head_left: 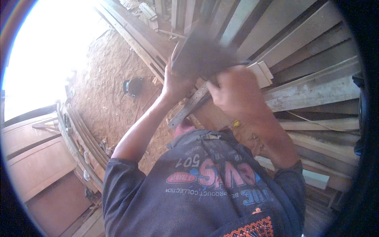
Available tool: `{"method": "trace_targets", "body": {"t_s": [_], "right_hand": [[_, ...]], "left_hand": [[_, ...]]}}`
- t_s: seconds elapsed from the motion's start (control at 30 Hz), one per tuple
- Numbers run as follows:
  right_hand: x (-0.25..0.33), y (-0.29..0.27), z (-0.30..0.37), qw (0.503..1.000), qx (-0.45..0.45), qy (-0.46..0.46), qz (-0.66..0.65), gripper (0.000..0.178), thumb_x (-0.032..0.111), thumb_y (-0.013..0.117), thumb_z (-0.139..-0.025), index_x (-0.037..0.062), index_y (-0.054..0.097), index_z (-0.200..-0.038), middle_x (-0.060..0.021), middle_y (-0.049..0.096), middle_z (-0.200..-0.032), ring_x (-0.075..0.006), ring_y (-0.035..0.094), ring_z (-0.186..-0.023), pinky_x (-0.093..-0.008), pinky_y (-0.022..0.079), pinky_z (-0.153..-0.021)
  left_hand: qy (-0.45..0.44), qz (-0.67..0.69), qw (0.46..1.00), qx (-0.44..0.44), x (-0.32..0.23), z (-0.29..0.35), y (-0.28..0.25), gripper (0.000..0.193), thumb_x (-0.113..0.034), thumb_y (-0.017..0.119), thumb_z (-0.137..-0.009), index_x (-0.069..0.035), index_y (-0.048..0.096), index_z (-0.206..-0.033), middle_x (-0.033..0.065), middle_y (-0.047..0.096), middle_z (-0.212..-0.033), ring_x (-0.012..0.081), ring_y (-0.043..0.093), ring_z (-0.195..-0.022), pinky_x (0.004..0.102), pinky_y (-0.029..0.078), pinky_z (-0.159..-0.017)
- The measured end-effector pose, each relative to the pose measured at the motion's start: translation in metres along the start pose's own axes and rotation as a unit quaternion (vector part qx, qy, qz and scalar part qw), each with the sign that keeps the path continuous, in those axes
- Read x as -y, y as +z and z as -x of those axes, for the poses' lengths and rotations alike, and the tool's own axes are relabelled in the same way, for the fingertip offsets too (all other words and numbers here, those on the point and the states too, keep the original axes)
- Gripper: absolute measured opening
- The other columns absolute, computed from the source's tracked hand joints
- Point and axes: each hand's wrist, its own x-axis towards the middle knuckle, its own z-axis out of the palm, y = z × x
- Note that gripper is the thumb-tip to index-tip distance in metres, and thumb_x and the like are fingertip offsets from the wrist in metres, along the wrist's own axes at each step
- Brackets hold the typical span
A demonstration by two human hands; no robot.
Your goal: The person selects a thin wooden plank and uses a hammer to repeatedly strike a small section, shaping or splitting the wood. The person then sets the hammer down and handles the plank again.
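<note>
A dark, flat object [203, 53], smeared by motion, is in front of me at the top middle; its kind cannot be made out. My left hand [176, 81] grips its left edge, fingers reaching up along that side. Just right of it, my right hand [235, 89] is blurred and closed, with the thumb toward the middle; whatever it may hold is hidden. Between and below the hands a metal ruler [189, 106] with markings slants down to the left. A brown wooden board [211, 114] lies below the ruler's right side.
Long planks [312, 93] are stacked along the right. Small pale wood pieces [260, 74] sit beside my right hand. A long beam [132, 37] runs along the upper left. A dark blue-black object [133, 87] rests on the dirt ground [98, 79]. Panelled wooden boards [41, 168] stand lower left.
</note>
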Motion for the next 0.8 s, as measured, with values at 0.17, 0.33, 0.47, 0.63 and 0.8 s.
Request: {"method": "trace_targets", "body": {"t_s": [0.17,0.33,0.47,0.63,0.8], "right_hand": [[-0.008,0.0,-0.005,0.998,0.045,-0.017,0.029,0.023,0.017,0.075,-0.087,0.0002,0.074,-0.103,-0.0249,0.074,-0.094,-0.0435,0.073,-0.087,-0.0522,0.058,-0.079],[-0.015,-0.002,-0.011,0.983,-0.096,-0.015,-0.155,0.022,0.02,0.073,-0.089,0.0011,0.072,-0.099,-0.0226,0.074,-0.092,-0.0464,0.072,-0.09,-0.0549,0.057,-0.081],[-0.014,0.009,-0.019,0.961,-0.109,0.012,-0.254,0.021,0.015,0.075,-0.088,0.0022,0.072,-0.104,-0.0235,0.074,-0.093,-0.0469,0.071,-0.09,-0.0536,0.056,-0.08],[-0.016,0.013,-0.028,0.969,-0.097,0.01,-0.229,0.02,0.015,0.075,-0.089,0.0023,0.072,-0.104,-0.0229,0.074,-0.093,-0.0459,0.072,-0.09,-0.0514,0.057,-0.081],[0.007,0.027,-0.05,0.998,0.015,0.009,-0.052,0.024,0.025,0.074,-0.091,0.0024,0.073,-0.101,-0.0222,0.073,-0.09,-0.0444,0.073,-0.089,-0.0543,0.058,-0.082]], "left_hand": [[0.119,-0.119,0.985,-0.031,0.0,-0.001,-0.003,0.024,-0.007,0.07,-0.092,-0.001,0.072,-0.115,0.0139,0.073,-0.111,0.0229,0.069,-0.106,0.0398,0.056,-0.09],[0.125,-0.238,0.961,-0.071,0.009,-0.038,-0.036,0.002,-0.002,0.067,-0.094,-0.001,0.066,-0.093,0.0113,0.069,-0.092,0.0159,0.064,-0.084,0.0377,0.051,-0.069],[0.085,0.099,0.991,-0.024,0.024,-0.06,-0.036,0.012,-0.003,0.073,-0.09,-0.002,0.062,-0.084,0.0079,0.063,-0.079,0.0146,0.061,-0.076,0.0373,0.048,-0.065],[0.031,-0.065,0.997,-0.01,0.039,-0.057,-0.031,0.007,-0.004,0.073,-0.089,-0.002,0.07,-0.095,0.0112,0.072,-0.09,0.0197,0.069,-0.083,0.0374,0.056,-0.075],[0.052,-0.021,0.998,-0.008,0.05,-0.045,-0.029,0.025,-0.007,0.073,-0.09,-0.003,0.074,-0.114,0.0151,0.077,-0.107,0.0286,0.073,-0.101,0.0422,0.057,-0.09]]}}
